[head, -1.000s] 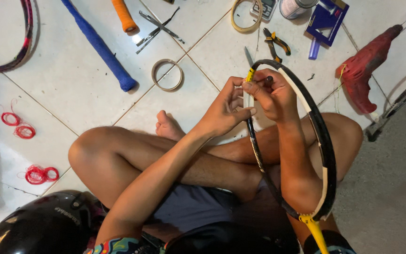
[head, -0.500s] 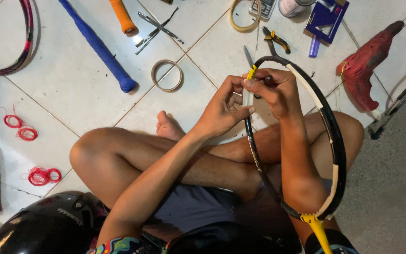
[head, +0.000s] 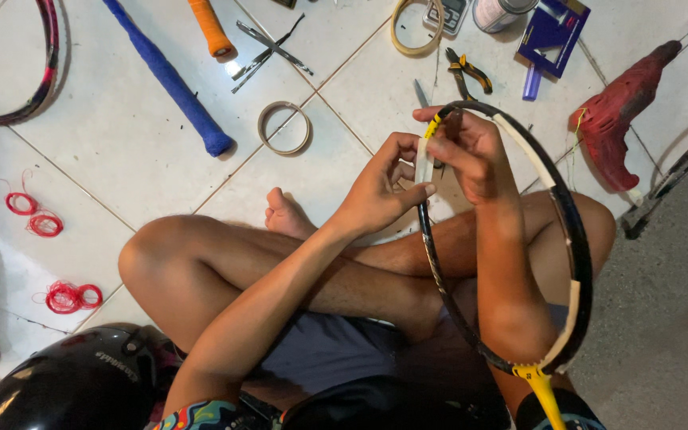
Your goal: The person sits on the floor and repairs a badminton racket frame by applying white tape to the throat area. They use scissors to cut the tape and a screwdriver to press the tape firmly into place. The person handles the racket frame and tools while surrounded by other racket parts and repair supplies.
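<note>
While the person sits cross-legged on the tiled floor (head: pixel 121 135), the racket frame (head: pixel 575 239) stands on edge over the lap, its yellow throat toward the body and its head toward the tools. Compared with half a second earlier, the frame sits much as before, top edge near the same floor tiles; the left hand (head: pixel 380 187) has shifted slightly, its thumb now stretched flat against the rim, and the right hand (head: pixel 471 155) has stayed at the top left of the hoop. Left fingers (head: pixel 396 151) are curled, thumb tip touching the pale tape strip (head: pixel 423 159) on the rim; whether they clamp it cannot be told. Right fingers are closed around the rim just beside the tape, gripping the frame. The rim thus passes between the two hands, right forearm lying through the hoop. Containers: a round tin (head: pixel 503 12) at the top edge, contents not visible. Around them on the floor: tape ring (head: pixel 284 127) near the left hand, blue grip handle (head: pixel 169 76), orange grip (head: pixel 210 28), pliers (head: pixel 467 72), red heat gun (head: pixel 619 111), red string coils (head: pixel 69 297), second racket (head: pixel 9 103) at left, black helmet (head: pixel 65 382) by the knee.
</note>
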